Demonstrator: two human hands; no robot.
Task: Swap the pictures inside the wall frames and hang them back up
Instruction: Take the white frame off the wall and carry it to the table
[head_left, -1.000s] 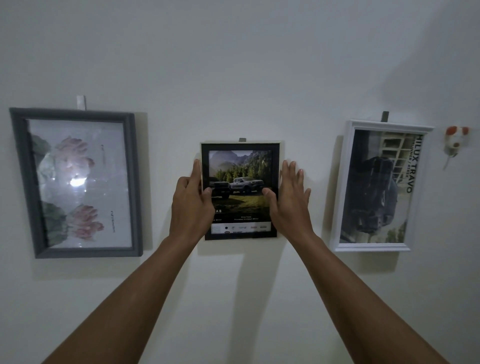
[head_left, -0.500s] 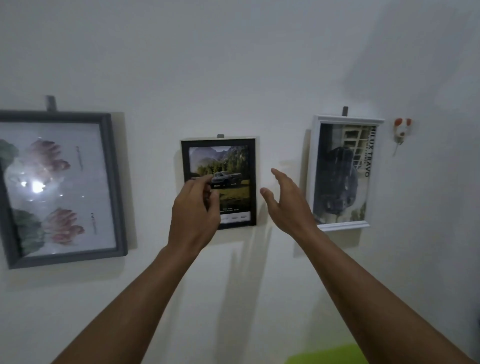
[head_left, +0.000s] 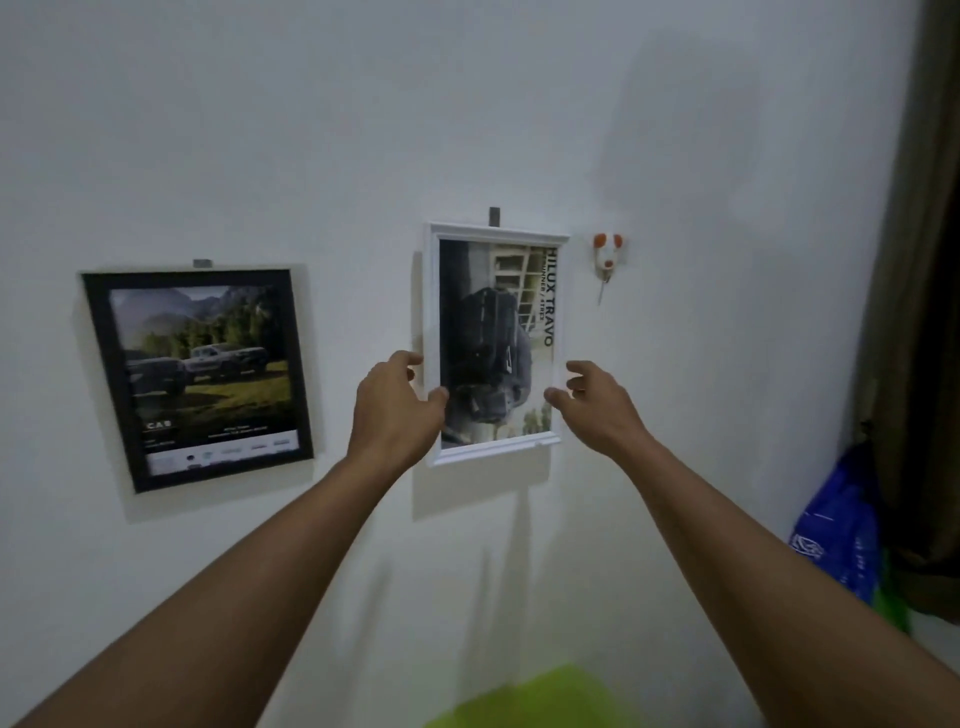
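As L hand (head_left: 395, 410) hides white frame (head_left: 493, 451) edge, R hand (head_left: 597, 405) beside; both hands half-open, touch unclear.

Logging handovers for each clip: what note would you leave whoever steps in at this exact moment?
Left hand: half curled at the left edge of the white frame, thumb over its border; firm grip unclear.
Right hand: mirrored at the right edge, equally unclear.
White frame hangs on the wall, Hilux Travo poster sideways; black frame with the pickup-trucks poster hangs to its left.
Done: both frames are up; whether pictures were swapped cannot be told.
Left: probably lift the white frame off, swap, rehang.
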